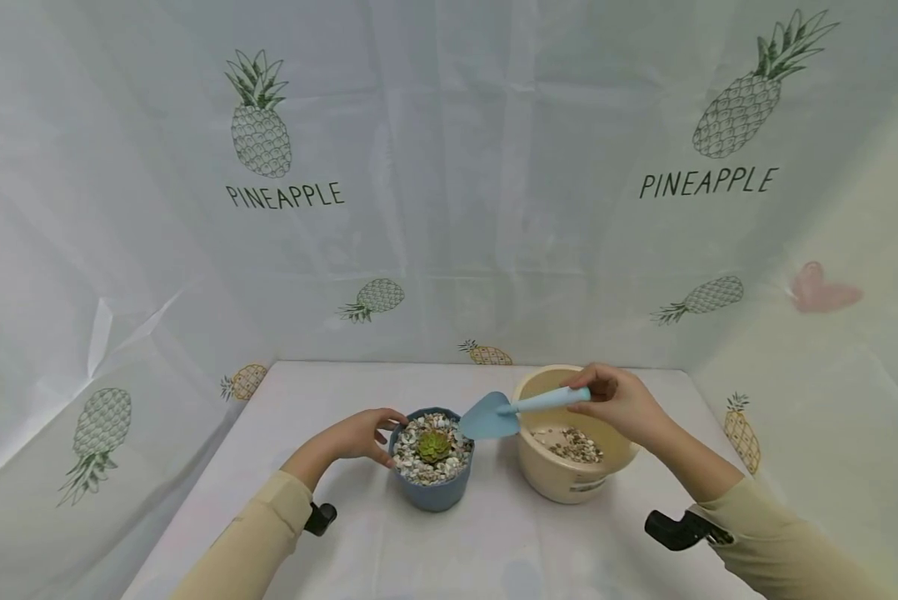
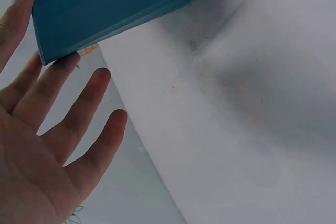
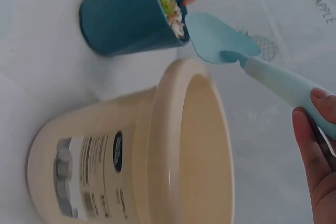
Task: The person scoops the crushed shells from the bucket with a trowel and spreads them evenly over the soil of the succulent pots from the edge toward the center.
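Note:
A blue plant pot (image 1: 436,493) stands on the table, filled with pale pebbles (image 1: 420,473) around a small green succulent (image 1: 433,447). My left hand (image 1: 364,435) rests at its left side, thumb and fingertips touching the rim. In the left wrist view, the fingers (image 2: 79,121) look extended and spread. My right hand (image 1: 620,405) grips the handle of a light blue trowel (image 1: 491,417), pinched between thumb and fingers in the right wrist view. The trowel blade meets or overhangs the pot's right rim; no pebbles show on it.
Right of the pot stands a cream bucket (image 1: 565,483) with a printed label and some mixed pebbles (image 1: 578,447) at its bottom. The trowel handle passes above it. A pineapple-print sheet (image 1: 449,208) hangs behind the white table (image 1: 344,542).

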`<state>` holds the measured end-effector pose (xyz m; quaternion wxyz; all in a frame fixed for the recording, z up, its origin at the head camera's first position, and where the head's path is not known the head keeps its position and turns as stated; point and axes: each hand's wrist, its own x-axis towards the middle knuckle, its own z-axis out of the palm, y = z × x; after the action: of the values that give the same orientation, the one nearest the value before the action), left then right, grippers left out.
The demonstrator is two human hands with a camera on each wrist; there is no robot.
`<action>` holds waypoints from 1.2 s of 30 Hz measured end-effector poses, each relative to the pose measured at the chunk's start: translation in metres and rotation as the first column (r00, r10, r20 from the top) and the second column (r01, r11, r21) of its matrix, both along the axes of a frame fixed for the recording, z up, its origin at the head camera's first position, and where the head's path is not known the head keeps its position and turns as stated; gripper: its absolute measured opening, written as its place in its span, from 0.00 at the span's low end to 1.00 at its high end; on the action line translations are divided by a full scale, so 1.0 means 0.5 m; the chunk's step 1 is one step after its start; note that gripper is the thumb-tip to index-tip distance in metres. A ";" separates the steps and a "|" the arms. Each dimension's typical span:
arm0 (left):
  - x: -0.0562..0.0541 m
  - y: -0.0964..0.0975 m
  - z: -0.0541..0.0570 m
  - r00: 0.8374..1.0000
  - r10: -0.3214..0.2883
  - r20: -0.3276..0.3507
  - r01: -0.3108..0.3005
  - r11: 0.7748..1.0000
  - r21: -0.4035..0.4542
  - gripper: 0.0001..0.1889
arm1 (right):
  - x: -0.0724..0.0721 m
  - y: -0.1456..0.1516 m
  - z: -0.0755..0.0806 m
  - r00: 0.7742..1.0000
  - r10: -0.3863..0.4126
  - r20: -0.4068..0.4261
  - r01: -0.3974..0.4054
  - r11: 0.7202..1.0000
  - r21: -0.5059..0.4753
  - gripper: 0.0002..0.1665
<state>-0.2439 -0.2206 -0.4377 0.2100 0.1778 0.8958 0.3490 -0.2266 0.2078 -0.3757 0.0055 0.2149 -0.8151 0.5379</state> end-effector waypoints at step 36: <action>0.001 -0.001 0.000 1.000 0.002 0.003 -0.002 1.000 0.014 0.40 | 0.021 0.129 -0.067 0.975 -0.216 0.049 0.205 0.963 0.176 0.18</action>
<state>-0.2435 -0.2209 -0.4379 0.2100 0.1780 0.8931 0.3557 -0.2159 0.2724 -0.4091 0.0168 0.1083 -0.8759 0.4698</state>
